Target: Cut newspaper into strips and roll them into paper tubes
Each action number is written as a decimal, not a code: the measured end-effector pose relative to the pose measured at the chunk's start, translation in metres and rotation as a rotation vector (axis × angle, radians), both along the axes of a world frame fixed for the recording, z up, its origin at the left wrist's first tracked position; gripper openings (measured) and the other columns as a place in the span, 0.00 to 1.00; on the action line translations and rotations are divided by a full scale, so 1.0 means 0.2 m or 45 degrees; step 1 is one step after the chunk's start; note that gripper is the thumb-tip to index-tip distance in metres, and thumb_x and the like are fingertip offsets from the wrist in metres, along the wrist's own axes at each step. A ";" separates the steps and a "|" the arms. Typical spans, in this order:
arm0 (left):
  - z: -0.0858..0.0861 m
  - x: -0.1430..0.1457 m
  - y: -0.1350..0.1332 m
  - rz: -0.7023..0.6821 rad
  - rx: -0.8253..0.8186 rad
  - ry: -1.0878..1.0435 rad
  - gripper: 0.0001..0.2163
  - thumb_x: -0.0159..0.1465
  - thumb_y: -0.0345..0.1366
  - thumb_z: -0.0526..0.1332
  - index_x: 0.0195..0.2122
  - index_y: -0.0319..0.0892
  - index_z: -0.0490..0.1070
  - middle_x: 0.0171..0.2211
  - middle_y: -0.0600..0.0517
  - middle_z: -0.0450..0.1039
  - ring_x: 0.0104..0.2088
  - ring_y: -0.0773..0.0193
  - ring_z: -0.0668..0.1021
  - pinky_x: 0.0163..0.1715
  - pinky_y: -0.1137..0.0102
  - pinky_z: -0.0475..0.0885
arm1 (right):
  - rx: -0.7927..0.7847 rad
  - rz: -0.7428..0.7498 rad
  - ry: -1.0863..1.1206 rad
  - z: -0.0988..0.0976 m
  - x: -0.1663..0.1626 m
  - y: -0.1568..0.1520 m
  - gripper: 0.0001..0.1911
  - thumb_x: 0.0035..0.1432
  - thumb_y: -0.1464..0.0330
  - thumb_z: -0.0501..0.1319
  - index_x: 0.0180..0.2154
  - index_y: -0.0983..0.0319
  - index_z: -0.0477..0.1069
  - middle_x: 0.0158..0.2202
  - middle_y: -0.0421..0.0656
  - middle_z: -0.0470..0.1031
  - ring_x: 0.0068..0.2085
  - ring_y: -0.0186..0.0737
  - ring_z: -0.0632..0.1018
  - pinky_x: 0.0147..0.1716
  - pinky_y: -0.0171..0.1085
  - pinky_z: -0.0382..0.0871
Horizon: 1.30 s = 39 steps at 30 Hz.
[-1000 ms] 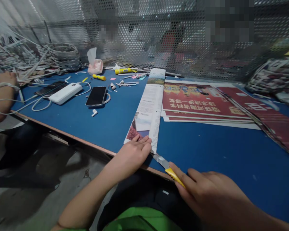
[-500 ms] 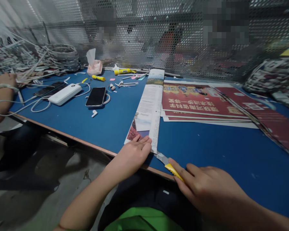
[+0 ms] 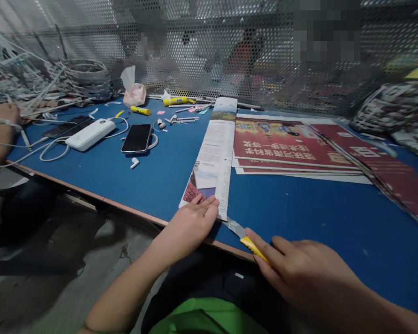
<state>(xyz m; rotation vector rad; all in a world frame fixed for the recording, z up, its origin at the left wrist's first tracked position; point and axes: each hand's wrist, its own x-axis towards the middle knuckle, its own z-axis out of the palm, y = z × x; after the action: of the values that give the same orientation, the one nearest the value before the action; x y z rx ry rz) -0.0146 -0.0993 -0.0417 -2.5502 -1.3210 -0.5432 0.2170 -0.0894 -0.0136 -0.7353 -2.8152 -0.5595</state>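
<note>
"Counting off the near edge of the blue table (image 3: 282, 213), what do you have for the person's hands?"

"Two. Item one, left hand (image 3: 191, 225): palm down, fingers laid flat on the near end of a newspaper strip (image 3: 212, 153), clasping nothing. Item two, right hand (image 3: 296, 264): fingers closed around the yellow handle of a knife (image 3: 253, 248)."

"And the strip and the blade?"

"One strip, long, running away from the person towards the mesh screen (image 3: 209, 51). One blade, silver, its far end at the strip's near right corner; whether it sits under the paper, I cannot tell."

"Right of the strip?"

"Red printed sheets (image 3: 282, 144), stacked: at least three edges show, exact count unclear. Farther right, one woven basket (image 3: 386, 104), partly out of view."

"Left of it?"

"Phone (image 3: 137, 138) with a dark screen, one. White power bank (image 3: 91, 133), one. White earbud (image 3: 134, 162), one, just nearer than the phone. Yellow tubes (image 3: 140, 110), two, farther back. Tissue pack (image 3: 134, 94), one, with a tissue standing up. Round basket (image 3: 90, 79), one."

"Anyone else?"

"One co-worker's hand (image 3: 3, 112) at the far left; its grip, I cannot tell."
</note>
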 end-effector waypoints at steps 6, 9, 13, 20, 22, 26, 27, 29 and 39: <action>0.00 0.00 0.00 -0.003 0.041 0.012 0.16 0.57 0.18 0.46 0.47 0.26 0.60 0.46 0.34 0.70 0.47 0.55 0.74 0.49 0.60 0.68 | -0.014 -0.029 -0.029 0.00 -0.02 0.02 0.18 0.59 0.67 0.48 0.46 0.62 0.71 0.18 0.40 0.66 0.15 0.33 0.65 0.19 0.37 0.41; 0.00 0.00 0.00 -0.011 0.053 0.004 0.16 0.57 0.18 0.46 0.47 0.26 0.60 0.45 0.35 0.71 0.47 0.55 0.74 0.48 0.60 0.68 | -0.034 -0.052 -0.052 0.01 -0.03 0.03 0.18 0.57 0.67 0.50 0.46 0.62 0.71 0.17 0.39 0.66 0.14 0.33 0.66 0.19 0.37 0.39; 0.00 0.01 0.00 -0.005 0.059 0.004 0.16 0.58 0.18 0.45 0.47 0.26 0.60 0.44 0.36 0.71 0.46 0.56 0.74 0.48 0.60 0.69 | -0.079 -0.086 -0.067 0.02 -0.03 0.03 0.18 0.55 0.66 0.53 0.47 0.61 0.71 0.18 0.39 0.67 0.14 0.34 0.66 0.18 0.36 0.38; -0.01 0.00 0.00 -0.010 0.068 -0.002 0.17 0.57 0.17 0.44 0.48 0.26 0.59 0.45 0.36 0.71 0.47 0.56 0.74 0.48 0.60 0.69 | -0.092 -0.088 -0.069 0.03 -0.03 0.03 0.18 0.55 0.67 0.52 0.48 0.61 0.70 0.18 0.39 0.68 0.15 0.30 0.63 0.18 0.36 0.39; -0.01 0.00 0.00 -0.012 0.054 -0.007 0.17 0.57 0.17 0.44 0.48 0.26 0.59 0.45 0.36 0.71 0.47 0.56 0.74 0.49 0.60 0.68 | -0.084 -0.085 -0.079 0.03 -0.02 0.03 0.18 0.56 0.67 0.51 0.48 0.61 0.70 0.19 0.39 0.68 0.15 0.29 0.63 0.19 0.36 0.39; -0.01 0.00 0.00 0.007 0.025 -0.008 0.16 0.58 0.18 0.45 0.48 0.27 0.59 0.45 0.36 0.71 0.47 0.56 0.74 0.49 0.59 0.68 | -0.082 -0.074 -0.090 0.03 -0.01 0.03 0.18 0.57 0.67 0.52 0.48 0.62 0.69 0.18 0.38 0.67 0.15 0.30 0.64 0.19 0.36 0.40; -0.01 0.00 0.00 0.009 0.022 -0.008 0.16 0.59 0.19 0.46 0.48 0.27 0.59 0.45 0.36 0.71 0.47 0.56 0.74 0.49 0.59 0.68 | -0.087 -0.073 -0.087 0.03 0.00 0.04 0.18 0.57 0.67 0.51 0.49 0.62 0.68 0.18 0.38 0.67 0.15 0.30 0.64 0.19 0.36 0.40; -0.01 0.00 0.00 0.012 0.019 -0.013 0.16 0.59 0.19 0.46 0.48 0.27 0.59 0.46 0.36 0.70 0.47 0.56 0.74 0.49 0.60 0.68 | -0.108 -0.071 -0.082 0.03 0.00 0.04 0.18 0.57 0.67 0.51 0.48 0.61 0.68 0.19 0.38 0.68 0.16 0.30 0.65 0.19 0.35 0.41; -0.02 0.00 0.00 0.013 0.032 -0.015 0.17 0.58 0.19 0.45 0.49 0.28 0.58 0.46 0.36 0.70 0.48 0.56 0.73 0.49 0.60 0.67 | -0.124 -0.072 -0.066 0.03 -0.03 0.07 0.18 0.57 0.67 0.52 0.49 0.61 0.67 0.19 0.38 0.68 0.16 0.29 0.64 0.18 0.35 0.39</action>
<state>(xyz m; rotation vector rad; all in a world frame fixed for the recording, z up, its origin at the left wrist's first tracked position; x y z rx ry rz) -0.0139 -0.0990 -0.0459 -2.5225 -1.3223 -0.5698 0.2106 -0.0762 -0.0074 -0.8319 -2.8952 -0.4600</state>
